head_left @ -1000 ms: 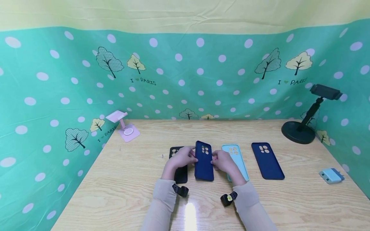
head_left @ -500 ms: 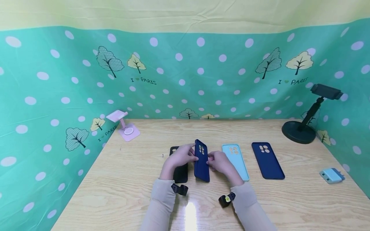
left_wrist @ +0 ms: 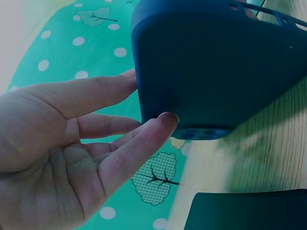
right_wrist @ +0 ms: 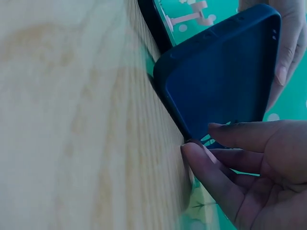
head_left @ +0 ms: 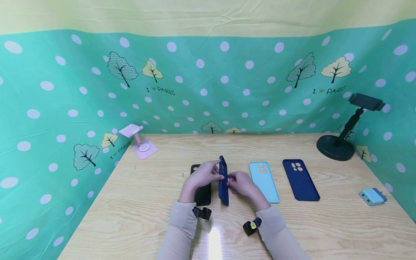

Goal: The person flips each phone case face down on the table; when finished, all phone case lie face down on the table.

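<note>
A dark blue phone case (head_left: 223, 186) stands on its long edge near the middle of the table, almost edge-on in the head view. My left hand (head_left: 204, 174) pinches one long edge between thumb and fingers. In the right wrist view, my right hand (right_wrist: 259, 167) pinches the opposite edge, low by the table, near the camera cutouts; the hollow inner side of the case (right_wrist: 216, 91) faces this camera. The left wrist view has the smooth back of the case (left_wrist: 206, 72). Under my left hand lies a black phone case (head_left: 203, 196), partly covered.
To the right lie a light blue phone case (head_left: 265, 182) and another dark blue phone case (head_left: 301, 180). A blue charger plug (head_left: 372, 197) is at the far right. A pink stand (head_left: 144, 148) and a black stand (head_left: 336, 148) occupy the back corners, before a polka-dot curtain (head_left: 224, 90).
The dark blue case has turned from showing its back to nearly edge-on. My right hand has moved left with its edge, uncovering the light blue case; my left hand has stayed nearly in place.
</note>
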`<act>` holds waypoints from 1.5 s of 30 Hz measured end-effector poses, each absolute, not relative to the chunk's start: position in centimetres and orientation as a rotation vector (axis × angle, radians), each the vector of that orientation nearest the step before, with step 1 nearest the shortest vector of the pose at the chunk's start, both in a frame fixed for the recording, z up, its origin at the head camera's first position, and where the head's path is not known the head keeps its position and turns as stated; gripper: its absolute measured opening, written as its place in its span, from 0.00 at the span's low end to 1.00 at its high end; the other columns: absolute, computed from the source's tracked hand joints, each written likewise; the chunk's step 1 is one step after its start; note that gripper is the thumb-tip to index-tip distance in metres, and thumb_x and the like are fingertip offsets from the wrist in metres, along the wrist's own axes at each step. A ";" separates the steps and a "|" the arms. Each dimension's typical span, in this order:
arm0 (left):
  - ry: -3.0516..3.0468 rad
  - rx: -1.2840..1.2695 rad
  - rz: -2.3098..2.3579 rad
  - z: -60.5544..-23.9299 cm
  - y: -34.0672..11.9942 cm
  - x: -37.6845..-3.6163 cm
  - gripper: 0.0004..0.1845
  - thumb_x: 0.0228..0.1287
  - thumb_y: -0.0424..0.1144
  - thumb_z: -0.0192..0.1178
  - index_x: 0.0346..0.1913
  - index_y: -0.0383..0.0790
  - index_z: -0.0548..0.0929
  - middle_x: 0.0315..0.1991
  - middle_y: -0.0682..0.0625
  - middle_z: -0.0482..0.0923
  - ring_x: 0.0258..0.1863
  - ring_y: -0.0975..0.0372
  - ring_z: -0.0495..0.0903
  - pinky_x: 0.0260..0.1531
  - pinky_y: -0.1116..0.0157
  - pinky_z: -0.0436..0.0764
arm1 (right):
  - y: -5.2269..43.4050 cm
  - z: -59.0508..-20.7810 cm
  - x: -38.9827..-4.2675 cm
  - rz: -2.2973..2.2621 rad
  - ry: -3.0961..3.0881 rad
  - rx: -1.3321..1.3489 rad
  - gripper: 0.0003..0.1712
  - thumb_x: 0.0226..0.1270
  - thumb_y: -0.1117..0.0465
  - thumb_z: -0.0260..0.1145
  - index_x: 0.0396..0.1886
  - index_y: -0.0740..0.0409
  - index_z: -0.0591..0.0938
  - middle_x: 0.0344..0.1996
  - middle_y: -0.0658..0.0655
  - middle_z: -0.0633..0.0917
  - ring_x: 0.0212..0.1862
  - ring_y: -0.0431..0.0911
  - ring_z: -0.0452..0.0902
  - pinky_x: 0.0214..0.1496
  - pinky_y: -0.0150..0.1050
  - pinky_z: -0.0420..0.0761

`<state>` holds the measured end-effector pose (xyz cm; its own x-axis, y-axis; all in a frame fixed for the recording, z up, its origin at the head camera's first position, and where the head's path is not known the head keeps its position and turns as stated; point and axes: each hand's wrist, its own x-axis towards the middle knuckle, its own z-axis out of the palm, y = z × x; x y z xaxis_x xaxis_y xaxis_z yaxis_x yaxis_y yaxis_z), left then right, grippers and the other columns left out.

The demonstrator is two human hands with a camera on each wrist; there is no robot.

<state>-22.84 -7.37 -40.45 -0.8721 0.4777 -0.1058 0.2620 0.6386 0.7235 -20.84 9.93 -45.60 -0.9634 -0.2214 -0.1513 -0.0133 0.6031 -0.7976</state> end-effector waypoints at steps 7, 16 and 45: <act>2.557 0.597 1.107 -40.4 -7.2 -22.7 0.34 0.63 0.33 0.63 0.70 0.27 0.64 0.38 0.43 0.80 0.30 0.64 0.78 0.31 0.70 0.75 | 9.7 -45.7 -20.7 -1.316 2.584 -0.201 0.21 0.62 0.74 0.57 0.56 0.74 0.78 0.27 0.56 0.83 0.21 0.42 0.78 0.26 0.33 0.80; 2.571 0.652 1.098 -40.5 -7.1 -22.7 0.35 0.63 0.36 0.64 0.70 0.28 0.64 0.39 0.43 0.81 0.31 0.63 0.79 0.32 0.69 0.76 | 9.7 -45.9 -20.9 -1.303 2.585 -0.202 0.21 0.63 0.74 0.58 0.57 0.72 0.78 0.27 0.55 0.82 0.21 0.42 0.78 0.27 0.33 0.79; 2.474 0.611 1.177 -41.4 -5.8 -22.6 0.40 0.63 0.42 0.65 0.74 0.37 0.59 0.38 0.46 0.79 0.28 0.60 0.81 0.28 0.68 0.77 | 14.4 -44.0 -21.6 -1.628 2.247 -0.240 0.24 0.74 0.63 0.54 0.64 0.73 0.71 0.48 0.69 0.83 0.48 0.55 0.83 0.43 0.43 0.85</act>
